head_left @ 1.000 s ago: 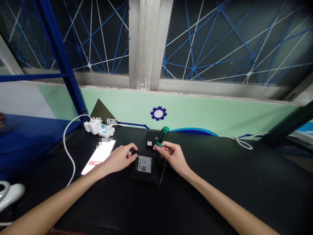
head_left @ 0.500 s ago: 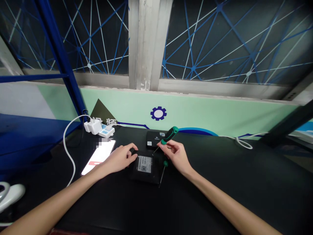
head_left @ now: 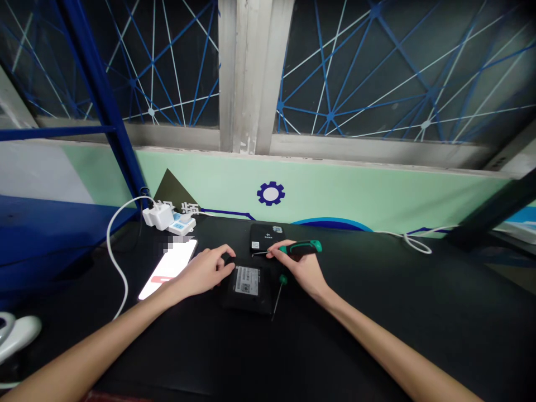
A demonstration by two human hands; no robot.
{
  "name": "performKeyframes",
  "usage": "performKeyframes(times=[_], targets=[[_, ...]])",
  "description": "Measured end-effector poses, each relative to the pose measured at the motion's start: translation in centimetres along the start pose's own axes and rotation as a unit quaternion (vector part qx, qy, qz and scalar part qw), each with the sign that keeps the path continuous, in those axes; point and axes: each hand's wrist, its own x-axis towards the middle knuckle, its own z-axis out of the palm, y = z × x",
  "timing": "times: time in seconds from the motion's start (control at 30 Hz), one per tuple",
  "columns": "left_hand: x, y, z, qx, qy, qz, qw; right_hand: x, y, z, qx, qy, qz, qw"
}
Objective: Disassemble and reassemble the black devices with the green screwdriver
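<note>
A black box-shaped device [head_left: 260, 304] with a white printed label lies on the dark tabletop. My left hand [head_left: 207, 271] grips its far-left corner, thumb and index finger bent around a dark edge. In my right hand [head_left: 304, 271], a green-and-black screwdriver [head_left: 301, 247] is pinched near the shaft. It lies almost level, handle to the right, its tip pointing left just beyond the device's far edge. Behind that tip sits a second black box [head_left: 267, 234] with small stickers. A thinner green-handled screwdriver [head_left: 283, 280] rests right of the labelled device.
A phone with a bright screen [head_left: 170, 268] lies beside my left forearm. Further back are a white power strip [head_left: 182, 223] and a plugged-in charger [head_left: 161, 216] with a white cable [head_left: 111, 245]. A white object [head_left: 23, 335] stands at the left edge. The wall [head_left: 218, 178] closes the back.
The screwdriver in my right hand has swung from steeply tilted, tip at the labelled device, to nearly level, tip moved left and away. My left hand has stayed put.
</note>
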Motion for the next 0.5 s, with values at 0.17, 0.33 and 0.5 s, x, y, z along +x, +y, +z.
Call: performKeyframes(times=[0.17,0.33,0.5], targets=[[-0.02,0.01,0.01,0.006,0.004,0.0,1.0,-0.24,-0.13,-0.25,0.011,-0.043,-0.035,0.998],[-0.01,0.02,-0.07,-0.001,0.004,0.009,1.0,-0.36,0.02,0.1,0.036,-0.069,-0.019,0.997],[0.0,-0.18,-0.03,0.003,0.006,0.02,1.0,-0.53,-0.08,0.68,0.024,-0.07,-0.01,0.997]])
